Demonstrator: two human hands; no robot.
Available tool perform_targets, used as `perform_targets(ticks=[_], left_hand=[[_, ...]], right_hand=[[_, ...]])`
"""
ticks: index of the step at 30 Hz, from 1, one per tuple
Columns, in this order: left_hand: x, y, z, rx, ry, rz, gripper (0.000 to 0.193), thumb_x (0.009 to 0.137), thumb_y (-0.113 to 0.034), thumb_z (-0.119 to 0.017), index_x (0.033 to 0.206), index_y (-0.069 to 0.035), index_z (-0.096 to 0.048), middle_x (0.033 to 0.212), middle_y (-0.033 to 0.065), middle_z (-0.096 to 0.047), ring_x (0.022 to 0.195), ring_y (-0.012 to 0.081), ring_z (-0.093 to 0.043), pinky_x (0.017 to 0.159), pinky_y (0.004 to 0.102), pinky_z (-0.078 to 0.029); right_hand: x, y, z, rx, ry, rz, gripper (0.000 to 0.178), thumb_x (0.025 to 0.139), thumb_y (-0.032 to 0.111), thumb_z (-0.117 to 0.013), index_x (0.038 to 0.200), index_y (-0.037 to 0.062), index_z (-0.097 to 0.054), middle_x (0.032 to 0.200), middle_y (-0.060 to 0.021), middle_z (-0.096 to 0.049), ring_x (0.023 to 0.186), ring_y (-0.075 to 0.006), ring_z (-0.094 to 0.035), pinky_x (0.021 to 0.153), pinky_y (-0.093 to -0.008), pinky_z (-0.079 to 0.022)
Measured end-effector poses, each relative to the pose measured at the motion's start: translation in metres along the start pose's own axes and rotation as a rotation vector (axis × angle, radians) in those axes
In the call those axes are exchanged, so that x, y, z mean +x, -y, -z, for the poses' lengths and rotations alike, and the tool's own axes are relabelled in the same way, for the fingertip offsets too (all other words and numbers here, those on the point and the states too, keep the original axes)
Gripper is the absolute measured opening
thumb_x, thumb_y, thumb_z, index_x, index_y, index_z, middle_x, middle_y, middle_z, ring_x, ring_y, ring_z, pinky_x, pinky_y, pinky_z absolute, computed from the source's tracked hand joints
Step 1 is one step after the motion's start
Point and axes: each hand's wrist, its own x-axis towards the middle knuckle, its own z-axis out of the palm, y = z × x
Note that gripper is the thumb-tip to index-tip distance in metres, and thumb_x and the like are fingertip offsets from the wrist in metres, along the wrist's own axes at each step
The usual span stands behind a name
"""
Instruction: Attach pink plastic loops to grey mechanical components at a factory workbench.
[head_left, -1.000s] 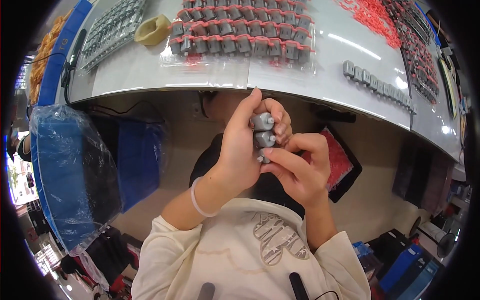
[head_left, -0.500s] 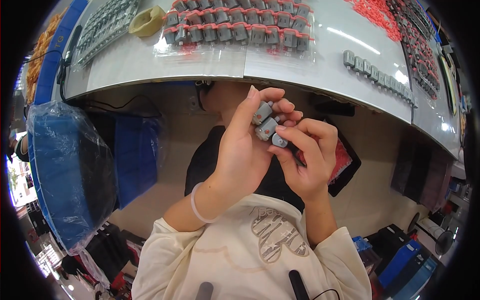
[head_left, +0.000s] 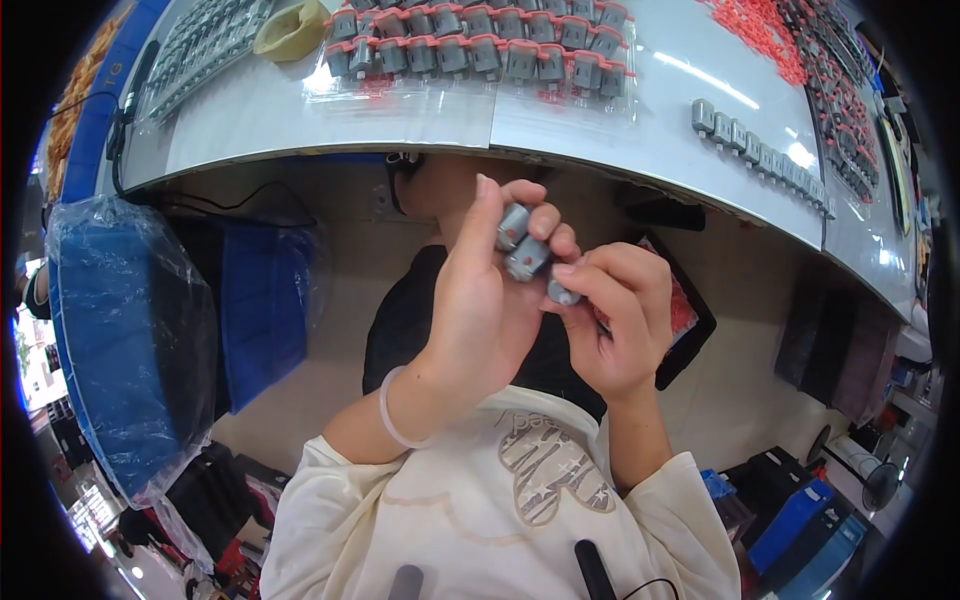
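Over my lap, my left hand [head_left: 480, 290] is turned palm inward with its fingers curled round two small grey electric motors [head_left: 525, 257], each with a reddish dot on its side. Close beside it, my right hand [head_left: 622, 315] pinches another small motor [head_left: 563, 291] between thumb and fingertips, its end face showing. On the table beyond, rows of similar motors with red plastic pieces [head_left: 455, 55] sit in a clear plastic tray. A slanting line of bare grey motors [head_left: 740, 138] stands on the table to the right.
The white table's front edge [head_left: 330, 155] curves beyond my hands. Blue bins under plastic film [head_left: 140, 330] stand at left. Loose red pieces [head_left: 755, 35] lie far right, a beige pouch [head_left: 290, 32] far left. A dark tray of red pieces [head_left: 685, 310] sits below the table.
The motor in my right hand has shifted slightly right, away from the two in my left hand. My left hand's fingers have moved slightly left; the view has also shifted a little.
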Motion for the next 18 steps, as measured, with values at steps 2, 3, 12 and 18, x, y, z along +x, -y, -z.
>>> perform_targets(ticks=[2, 3, 12, 18], left_hand=[[0.005, -0.001, 0.009, -0.112, 0.075, -0.100, 0.033, 0.100, -0.038, -0.038, 0.103, -0.006, -0.047, 0.083, 0.0037, -0.046, 0.083, 0.0170, -0.050, 0.072, 0.0312, -0.041], [0.008, -0.005, 0.012, -0.150, 0.133, -0.095, 0.033, 0.100, -0.036, -0.038, 0.102, -0.005, -0.048, 0.082, 0.0045, -0.047, 0.083, 0.0174, -0.050, 0.077, 0.0324, -0.042], [0.001, -0.005, 0.006, -0.036, -0.056, -0.029, 0.038, 0.101, -0.037, -0.034, 0.109, -0.004, -0.051, 0.092, 0.0068, -0.053, 0.091, 0.0201, -0.052, 0.088, 0.0344, -0.042], [0.000, 0.001, 0.010, -0.029, -0.095, -0.040, 0.037, 0.100, -0.037, -0.035, 0.109, -0.004, -0.050, 0.094, 0.0069, -0.053, 0.094, 0.0212, -0.052, 0.089, 0.0344, -0.041]], right_hand=[[0.001, 0.001, 0.001, 0.135, -0.014, -0.070, 0.027, 0.074, 0.007, -0.073, 0.099, 0.0034, -0.062, 0.091, -0.0099, -0.058, 0.081, -0.0205, -0.056, 0.069, -0.0296, -0.046], [-0.001, 0.001, 0.001, 0.133, -0.014, -0.070, 0.027, 0.074, 0.007, -0.073, 0.099, 0.0034, -0.062, 0.091, -0.0099, -0.058, 0.081, -0.0205, -0.056, 0.069, -0.0296, -0.046], [0.020, 0.012, 0.026, 0.240, 0.249, -0.296, 0.027, 0.080, -0.002, -0.063, 0.106, -0.0004, -0.060, 0.096, -0.0118, -0.058, 0.080, -0.0166, -0.058, 0.066, -0.0263, -0.048], [0.015, 0.015, 0.016, 0.028, 0.152, -0.270, 0.029, 0.068, -0.012, -0.065, 0.094, 0.0021, -0.064, 0.094, -0.0119, -0.061, 0.078, -0.0209, -0.060, 0.063, -0.0276, -0.047]])
